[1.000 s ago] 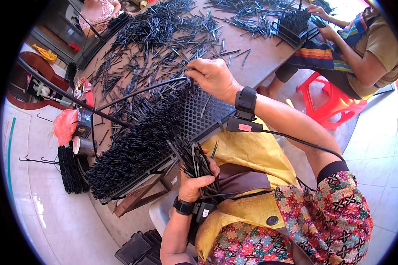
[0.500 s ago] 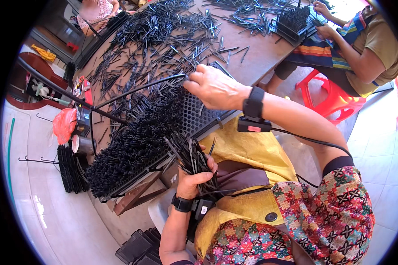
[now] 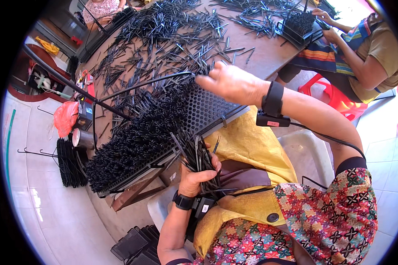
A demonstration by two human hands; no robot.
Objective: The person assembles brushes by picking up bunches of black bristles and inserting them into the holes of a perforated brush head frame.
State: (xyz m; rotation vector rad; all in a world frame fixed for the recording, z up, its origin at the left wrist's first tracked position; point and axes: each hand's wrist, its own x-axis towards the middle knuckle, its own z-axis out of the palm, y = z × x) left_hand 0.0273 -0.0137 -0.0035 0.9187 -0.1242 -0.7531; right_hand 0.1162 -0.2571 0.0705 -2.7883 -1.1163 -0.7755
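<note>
My left hand (image 3: 192,180) is wrapped round a bundle of thin black strips (image 3: 197,157), their ends fanning upward. In front of me lies a black perforated tray (image 3: 210,111). Dense upright black strips (image 3: 137,137) fill its left and middle part, while holes show bare at the right. Over the tray's far right edge is my right hand (image 3: 230,83), fingers curled together and slightly blurred. Whatever its fingertips may pinch is hidden. A black curved rod (image 3: 150,85) runs above the tray toward this hand.
Loose black strips (image 3: 163,26) are strewn across the brown table (image 3: 269,51). At the far right a person (image 3: 362,53) works at another tray (image 3: 300,26); another person (image 3: 102,11) sits far left. A can (image 3: 82,138), a red bag (image 3: 65,117) and stacked black trays (image 3: 137,247) are at left.
My right hand has moved right and slightly back from the end of the filled rows. The left hand and its bundle have barely moved. The view has shifted slightly.
</note>
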